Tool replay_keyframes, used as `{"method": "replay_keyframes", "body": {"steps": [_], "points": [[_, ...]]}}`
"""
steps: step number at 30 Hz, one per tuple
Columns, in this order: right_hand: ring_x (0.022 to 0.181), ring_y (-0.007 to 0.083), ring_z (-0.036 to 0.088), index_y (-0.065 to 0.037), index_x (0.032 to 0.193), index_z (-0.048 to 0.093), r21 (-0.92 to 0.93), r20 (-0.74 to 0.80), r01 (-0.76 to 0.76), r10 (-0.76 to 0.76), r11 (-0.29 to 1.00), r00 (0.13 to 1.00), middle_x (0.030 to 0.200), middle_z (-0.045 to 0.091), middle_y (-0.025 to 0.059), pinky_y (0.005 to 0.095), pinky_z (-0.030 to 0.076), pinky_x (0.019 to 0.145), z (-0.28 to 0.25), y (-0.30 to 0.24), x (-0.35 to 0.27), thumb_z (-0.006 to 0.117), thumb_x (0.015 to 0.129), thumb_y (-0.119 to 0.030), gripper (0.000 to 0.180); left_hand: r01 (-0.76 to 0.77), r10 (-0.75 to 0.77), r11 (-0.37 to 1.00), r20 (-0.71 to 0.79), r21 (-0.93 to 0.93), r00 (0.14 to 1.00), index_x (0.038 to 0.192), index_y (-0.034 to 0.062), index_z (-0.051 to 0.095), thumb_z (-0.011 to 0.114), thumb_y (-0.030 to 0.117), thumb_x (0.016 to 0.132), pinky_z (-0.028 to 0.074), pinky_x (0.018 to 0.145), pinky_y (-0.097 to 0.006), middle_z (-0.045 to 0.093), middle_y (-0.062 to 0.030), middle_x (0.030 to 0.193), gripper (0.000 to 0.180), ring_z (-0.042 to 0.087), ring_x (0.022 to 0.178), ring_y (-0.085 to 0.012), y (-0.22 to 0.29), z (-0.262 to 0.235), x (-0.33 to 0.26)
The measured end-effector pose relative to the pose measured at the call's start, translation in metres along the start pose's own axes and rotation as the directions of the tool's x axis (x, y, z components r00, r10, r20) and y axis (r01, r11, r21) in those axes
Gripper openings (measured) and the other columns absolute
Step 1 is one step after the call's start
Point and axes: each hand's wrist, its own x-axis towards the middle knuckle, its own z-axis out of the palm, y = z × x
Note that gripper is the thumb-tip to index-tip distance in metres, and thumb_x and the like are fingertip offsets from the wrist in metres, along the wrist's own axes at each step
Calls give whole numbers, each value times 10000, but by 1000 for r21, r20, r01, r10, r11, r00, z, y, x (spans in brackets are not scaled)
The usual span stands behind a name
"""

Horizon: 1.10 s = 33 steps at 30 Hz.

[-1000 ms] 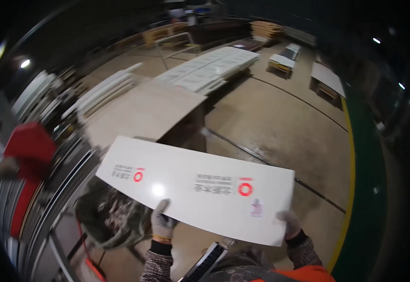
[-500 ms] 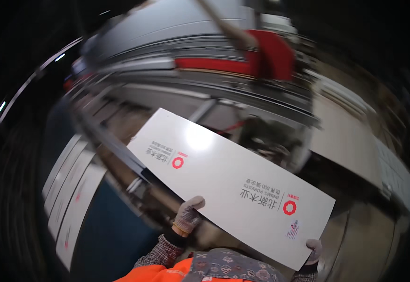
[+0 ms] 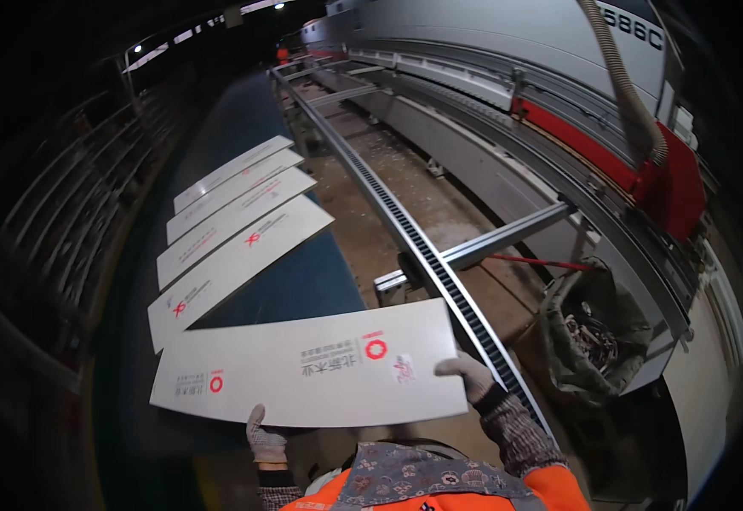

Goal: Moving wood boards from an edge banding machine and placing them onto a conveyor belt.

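A long white board (image 3: 278, 366) with red emblems and grey print is held level in front of me, its far left part over the blue conveyor belt. My gloved left hand (image 3: 266, 436) grips its near edge, thumb on top. My gloved right hand (image 3: 468, 378) is closed on the board's right end, with the fingers hidden beneath. Just beyond it, several similar white boards (image 3: 243, 264) lie overlapping on the blue belt (image 3: 324, 271), slanting up to the right.
To the right of the belt runs a metal rail (image 3: 388, 209) with a crossbar (image 3: 507, 232). A dark green sack (image 3: 597, 336) of scraps hangs beside a large grey machine (image 3: 507, 43) with a red guard (image 3: 674, 183) and hose (image 3: 622, 77). Metal railings (image 3: 73, 204) stand at left.
My view and body have turned left, bringing the board from in front of the machine to the conveyor belt. Both hands keep hold of it.
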Motion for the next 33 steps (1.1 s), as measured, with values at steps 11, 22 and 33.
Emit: {"method": "replay_keyframes", "body": {"steps": [11,22,33], "points": [[958,199,690,37,1186,638,26,131,-30,27,999,991,1075,707,123,319,570,828,1,96,128,606,988,-186,300,-337,334,941,-250,34,909,1259,-4,585,664,87,889,535,1004,-425,661,-150,1246,389,630,1167,-285,39,-70,21],[1007,242,685,64,1322,567,223,-127,68,-40,972,991,1154,685,163,376,565,894,-6,86,3,600,997,-217,431,-303,295,953,-180,-16,938,1266,-19,572,679,177,949,579,951,-452,682,-172,1205,388,663,1116,-336,85,-38,210],[951,215,703,97,1334,525,40,-211,321,-306,946,928,1155,688,178,269,546,773,-27,54,-80,624,960,-217,499,118,-73,439,-95,891,993,823,-10,647,601,301,969,563,485,-307,681,-143,710,346,661,528,-219,-4,61,157]]}}
